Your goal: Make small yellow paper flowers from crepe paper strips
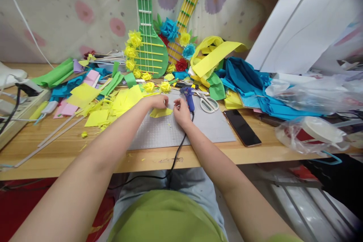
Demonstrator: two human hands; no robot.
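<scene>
Yellow crepe-like paper piece (pixel 160 112) lies on the grey cutting mat (pixel 218 130), mid-scene, just under the left hand (pixel 159 102). Left fingers curl down over its far edge; can't tell if they pinch it or only rest there. Right hand (pixel 181 112) sits just to the right, thumb and fingers bunched; nothing clearly shows between them, grip can't be told.

Handling, my judgement: thin paper, creases easily, so light fingertip pressure, one hand steadying the piece, the other shaping the edge bit by bit. Keep it flat on the mat and the folds even. Keep right knuckles off the nozzle end of the blue glue gun (pixel 188 98); it may be hot, can't tell.

In the way: glue gun right beside the right hand, far side. Its black cable (pixel 178 151) runs under the right wrist and over the near worktop (pixel 113 159) edge; could snag a sleeve-free forearm or drag the gun. Scissors (pixel 208 104) right of the gun, phone (pixel 242 127) at the mat's right edge.

Around: yellow paper sheets (pixel 126 100) and scraps crowd the left; two yellow paper flowers sit far of the hands, one here (pixel 165 87). Far back, green paper-covered instrument model (pixel 154 55) leans beside a yellow one (pixel 191 2). Blue paper (pixel 246 75) heaped far right, plastic-wrapped cup (pixel 314 132) near right.
</scene>
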